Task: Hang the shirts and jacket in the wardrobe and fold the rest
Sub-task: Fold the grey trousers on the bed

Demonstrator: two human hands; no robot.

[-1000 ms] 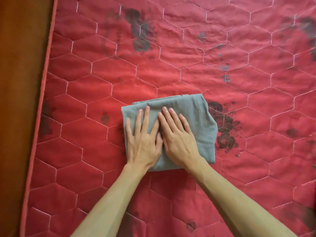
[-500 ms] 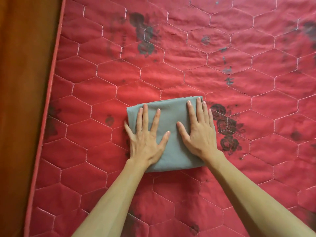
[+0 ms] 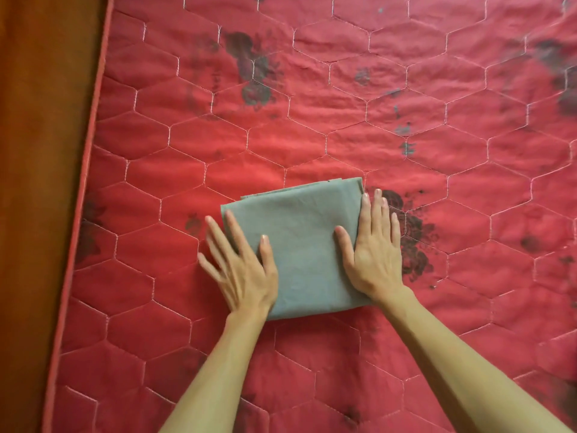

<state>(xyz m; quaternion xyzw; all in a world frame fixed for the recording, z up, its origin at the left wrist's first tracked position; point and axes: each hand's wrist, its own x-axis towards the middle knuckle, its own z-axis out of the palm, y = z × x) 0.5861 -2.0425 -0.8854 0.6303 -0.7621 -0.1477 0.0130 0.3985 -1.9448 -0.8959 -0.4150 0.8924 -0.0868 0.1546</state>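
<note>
The grey-green cotton garment [image 3: 307, 245] lies folded into a neat square on the red hexagon-quilted mattress [image 3: 437, 151] — left hand [image 3: 242, 267] and right hand [image 3: 373, 248] flat, fingers spread, gripping nothing — so this fold looks finished, other clothes unseen.

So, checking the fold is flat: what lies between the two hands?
In the head view, only the bare top of the folded grey garment lies between the left hand and the right hand, both spread flat at its side edges.
</note>
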